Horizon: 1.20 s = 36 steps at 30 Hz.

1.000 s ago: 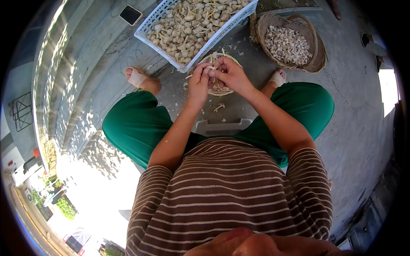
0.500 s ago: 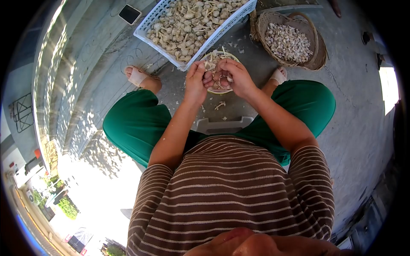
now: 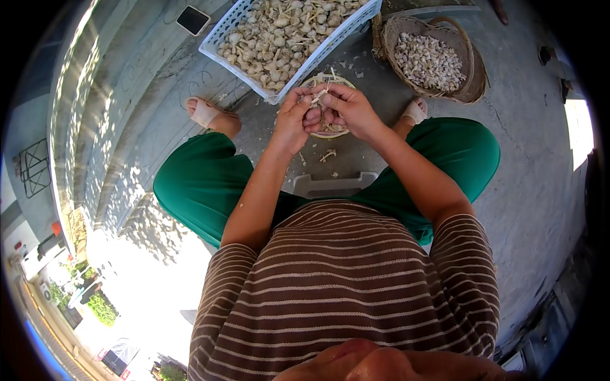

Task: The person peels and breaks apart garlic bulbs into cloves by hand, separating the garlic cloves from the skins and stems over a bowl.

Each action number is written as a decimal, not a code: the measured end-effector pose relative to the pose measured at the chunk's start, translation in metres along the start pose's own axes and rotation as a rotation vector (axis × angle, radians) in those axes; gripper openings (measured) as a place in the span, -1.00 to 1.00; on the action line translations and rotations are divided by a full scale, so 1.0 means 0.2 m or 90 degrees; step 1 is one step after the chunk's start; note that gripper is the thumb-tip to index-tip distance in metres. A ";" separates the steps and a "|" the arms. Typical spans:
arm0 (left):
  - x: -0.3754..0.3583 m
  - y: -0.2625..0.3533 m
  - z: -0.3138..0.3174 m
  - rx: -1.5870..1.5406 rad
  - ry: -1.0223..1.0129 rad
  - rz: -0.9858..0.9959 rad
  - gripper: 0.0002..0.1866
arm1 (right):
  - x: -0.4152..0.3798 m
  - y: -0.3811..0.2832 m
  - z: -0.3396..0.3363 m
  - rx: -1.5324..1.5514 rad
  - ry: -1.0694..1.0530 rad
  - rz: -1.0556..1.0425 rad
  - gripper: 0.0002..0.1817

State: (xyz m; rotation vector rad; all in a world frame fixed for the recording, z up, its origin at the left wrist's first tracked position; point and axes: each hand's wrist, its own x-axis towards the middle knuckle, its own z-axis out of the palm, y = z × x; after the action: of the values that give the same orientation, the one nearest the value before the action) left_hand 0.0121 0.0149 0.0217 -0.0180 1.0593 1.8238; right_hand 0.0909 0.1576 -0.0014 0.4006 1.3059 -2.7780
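Observation:
My left hand point(image 3: 295, 120) and my right hand point(image 3: 353, 113) meet above a small round basket point(image 3: 347, 82) of peelings and stalks. Both have their fingers closed around a pale piece of garlic point(image 3: 322, 96) with a bit of stalk, pinched between the thumbs and fingertips. Just beyond the hands stands a blue-and-white plastic crate point(image 3: 316, 57) heaped with whole garlic bulbs point(image 3: 279, 38). To the right, a woven basket point(image 3: 474, 86) with a handle holds loose garlic cloves point(image 3: 429, 62).
A phone point(image 3: 193, 21) lies on the ledge at the upper left. Scraps point(image 3: 328, 155) of peel are scattered on the floor. My sandalled feet flank the small basket, and a grey plastic stool edge point(image 3: 335, 184) shows between my legs.
My fingertips have come closer together, and the pale garlic piece now shows between them. My right hand has turned slightly inward.

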 end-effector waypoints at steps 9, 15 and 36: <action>0.07 -0.08 -0.10 0.046 0.160 0.063 -0.84 | -0.01 -0.02 0.01 0.086 0.004 -0.011 -0.75; 0.08 -0.07 -0.09 0.327 0.190 0.254 -0.69 | -0.01 -0.02 0.01 -0.035 0.004 -0.068 -0.72; 0.03 -0.01 -0.01 0.152 0.083 0.060 -0.85 | 0.01 0.00 0.00 -0.134 0.044 -0.069 -0.87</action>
State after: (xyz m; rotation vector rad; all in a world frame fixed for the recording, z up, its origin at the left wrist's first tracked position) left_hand 0.0094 0.0181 0.0153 0.0567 1.3852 1.7880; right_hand 0.0894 0.1580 -0.0011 0.4286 1.6633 -2.6947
